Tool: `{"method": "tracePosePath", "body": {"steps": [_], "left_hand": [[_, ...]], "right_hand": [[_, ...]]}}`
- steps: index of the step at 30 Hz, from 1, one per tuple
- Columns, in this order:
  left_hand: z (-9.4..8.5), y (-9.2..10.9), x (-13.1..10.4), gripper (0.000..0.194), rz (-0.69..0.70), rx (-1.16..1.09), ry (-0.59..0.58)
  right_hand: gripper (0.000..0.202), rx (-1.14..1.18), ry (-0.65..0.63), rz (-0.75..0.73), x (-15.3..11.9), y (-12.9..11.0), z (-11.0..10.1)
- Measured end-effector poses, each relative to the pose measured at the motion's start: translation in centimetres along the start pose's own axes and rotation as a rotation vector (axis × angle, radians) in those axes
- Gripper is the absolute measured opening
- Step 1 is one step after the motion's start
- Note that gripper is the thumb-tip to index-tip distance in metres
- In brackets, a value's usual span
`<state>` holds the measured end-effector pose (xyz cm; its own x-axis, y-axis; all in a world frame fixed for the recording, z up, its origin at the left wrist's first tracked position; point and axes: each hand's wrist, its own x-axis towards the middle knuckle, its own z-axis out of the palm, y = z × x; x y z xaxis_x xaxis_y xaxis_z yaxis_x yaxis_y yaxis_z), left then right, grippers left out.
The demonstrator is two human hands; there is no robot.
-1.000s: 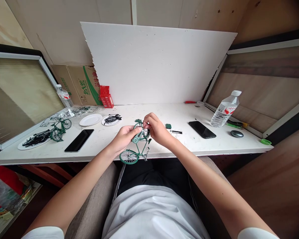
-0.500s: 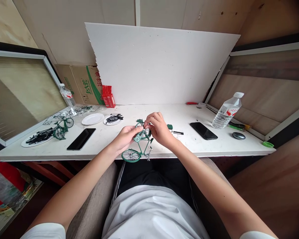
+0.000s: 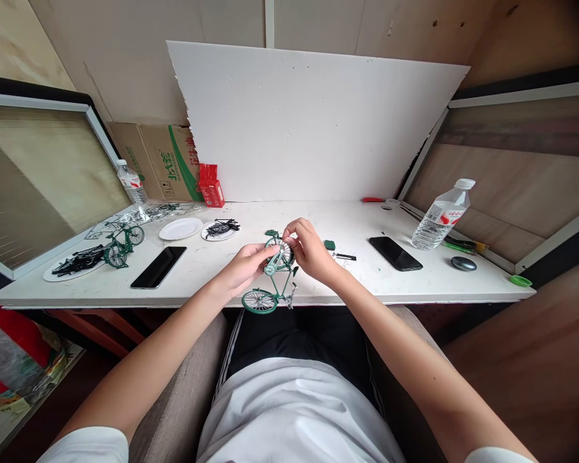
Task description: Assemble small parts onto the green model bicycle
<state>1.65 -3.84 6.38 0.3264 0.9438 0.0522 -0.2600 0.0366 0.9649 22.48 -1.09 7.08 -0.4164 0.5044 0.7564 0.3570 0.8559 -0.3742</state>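
A green model bicycle [image 3: 259, 301] hangs tilted over the desk's front edge, one wheel towards me and the other up between my hands. My left hand [image 3: 246, 265] grips it near the upper wheel and chain guard, thumb laid along the frame. My right hand [image 3: 309, 251] is closed in a pinch at that wheel's far side; whatever small part sits between the fingertips is hidden. On the desk just right of my right hand lie a small green piece [image 3: 329, 245] and a thin black piece [image 3: 346, 256].
A second green model bicycle [image 3: 118, 244] stands at left beside a plate of black parts [image 3: 80, 262]. Two phones [image 3: 158, 267] [image 3: 394, 253] flank my arms. A paper plate [image 3: 180, 229], another plate with black parts [image 3: 220, 229], a red box [image 3: 211, 186] and a water bottle [image 3: 441, 215] stand farther back.
The model bicycle has swung slightly, its lower wheel moving a little to the right. My right hand's fingertips have drawn slightly back from the upper wheel; my left hand keeps its hold.
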Motion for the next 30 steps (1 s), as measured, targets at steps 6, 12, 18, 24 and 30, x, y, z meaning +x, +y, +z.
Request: {"method": "tracePosePath", "body": {"steps": [6, 12, 18, 24, 30], "left_hand": [[-0.09, -0.22, 0.17, 0.037, -0.006, -0.044, -0.023], [0.03, -0.26, 0.2, 0.035, -0.043, -0.103, -0.032], [0.22, -0.12, 0.2, 0.03, -0.091, -0.173, -0.046], [0.14, -0.23, 0.31, 0.03, -0.126, -0.198, -0.066], [0.47, -0.23, 0.14, 0.026, -0.134, -0.227, -0.06]], "right_hand": [[0.015, 0.007, -0.015, -0.006, 0.04, 0.2, -0.25], [0.015, 0.005, -0.026, 0.0, 0.05, 0.35, -0.54], [0.015, -0.007, -0.052, 0.003, 0.08, 0.41, -0.75], [0.012, 0.027, -0.042, 0.015, 0.08, 0.17, -0.81], [0.014, 0.044, 0.002, -0.018, 0.02, 0.29, -0.64]]}}
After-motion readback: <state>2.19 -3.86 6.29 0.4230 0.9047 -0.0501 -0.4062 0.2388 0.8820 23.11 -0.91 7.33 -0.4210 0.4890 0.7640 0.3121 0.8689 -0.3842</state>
